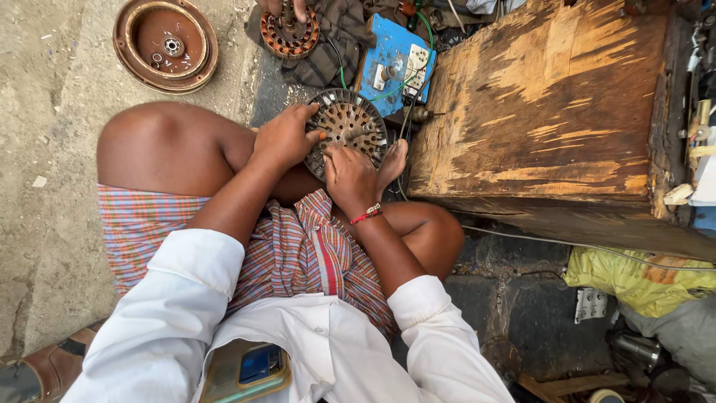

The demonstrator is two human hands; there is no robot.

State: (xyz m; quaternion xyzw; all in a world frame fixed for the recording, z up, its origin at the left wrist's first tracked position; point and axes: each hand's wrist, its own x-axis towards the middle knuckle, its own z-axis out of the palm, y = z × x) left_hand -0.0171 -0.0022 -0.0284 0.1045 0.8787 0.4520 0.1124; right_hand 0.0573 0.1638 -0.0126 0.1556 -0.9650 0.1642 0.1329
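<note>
Stator [350, 125], a round slotted metal disc with rusty copper-brown patches, sits tilted in front of the person's crossed legs, its lower edge near a bare foot [393, 164]. Left hand [285, 136] grips the disc's left rim, thumb laid across the face and fingers curled behind. Right hand [349, 175] clasps the lower edge from below, knuckles up, with a red thread band [367, 215] around the wrist. Both hands are closed on the disc.

Just beyond it lies a blue board [388, 45] carrying a white socket and a green wire. To the right stands a worn wooden table [552, 104], its top scratched and pale in streaks. At the top edge another person's fingers [283, 7] rest on a second copper-wound stator [289, 33], which lies on dark cloth. A round brown motor cover [165, 45] lies on the concrete floor to the upper left. A phone [246, 371] pokes from the white shirt's pocket, and a yellow bag [641, 280] lies at lower right.
</note>
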